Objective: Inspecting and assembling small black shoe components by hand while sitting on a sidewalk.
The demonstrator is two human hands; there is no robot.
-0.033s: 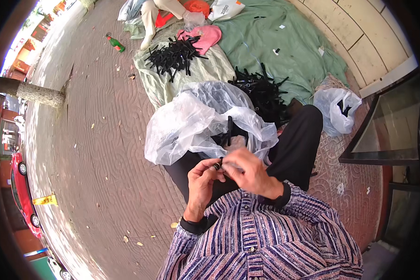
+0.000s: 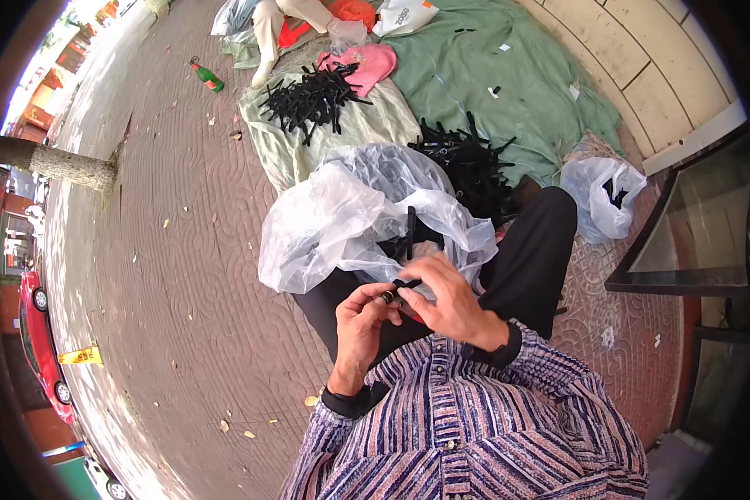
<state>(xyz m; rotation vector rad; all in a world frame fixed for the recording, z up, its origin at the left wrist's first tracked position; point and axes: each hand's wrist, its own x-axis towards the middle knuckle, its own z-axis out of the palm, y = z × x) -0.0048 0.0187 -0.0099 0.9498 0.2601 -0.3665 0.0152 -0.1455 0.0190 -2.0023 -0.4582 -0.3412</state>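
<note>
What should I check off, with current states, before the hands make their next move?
1. Left hand has a hold: ok, thumb and fingertips pinch a small, dark, narrow piece.
2. Right hand grips that piece: cannot tell; its thumb and fingers are at it, but firm contact isn't clear.
3. Piece fully visible: not ok, fingers cover part of it.
4. Crumpled, translucent white plastic bag within easy reach: ok, probably; it sits just beyond the hands.
5. Loose heap of thin black strips apart from the hands: ok, it lies beyond the bag.
</note>
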